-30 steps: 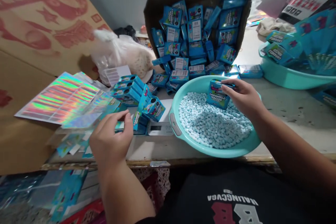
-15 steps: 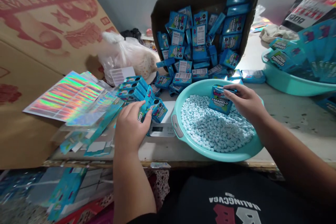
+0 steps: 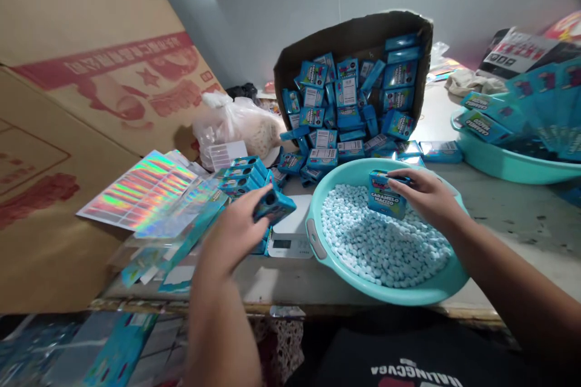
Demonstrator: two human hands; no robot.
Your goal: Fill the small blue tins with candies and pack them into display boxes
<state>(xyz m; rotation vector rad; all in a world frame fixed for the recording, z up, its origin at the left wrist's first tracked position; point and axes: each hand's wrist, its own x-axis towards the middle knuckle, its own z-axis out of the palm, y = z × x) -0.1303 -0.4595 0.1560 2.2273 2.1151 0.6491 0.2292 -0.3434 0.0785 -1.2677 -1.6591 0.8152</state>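
Observation:
My right hand point(image 3: 422, 193) is closed on a blue candy box point(image 3: 385, 196) lettered "Caramelo Macizo", held upright just over the candies. Small pale-blue candies point(image 3: 385, 248) fill the bottom of a turquoise basin point(image 3: 347, 284). My left hand point(image 3: 240, 227) grips another blue candy box point(image 3: 276, 207), tilted and lifted over the left side of a white digital scale point(image 3: 290, 246). Behind that hand stands a stack of blue candy boxes point(image 3: 245, 174). The left hand is slightly smeared by motion.
A tipped carton point(image 3: 354, 42) spills many blue boxes behind the basin. At right stands a second turquoise basin point(image 3: 503, 160) with boxes and flat packaging. Shiny sticker sheets point(image 3: 140, 187), a plastic bag point(image 3: 240, 121) and a large cardboard box point(image 3: 59, 133) occupy the left.
My left hand has lifted a candy box up from the boxes beside the scale and tilted it. My right hand keeps its box over the candies. The camera view has shifted upward.

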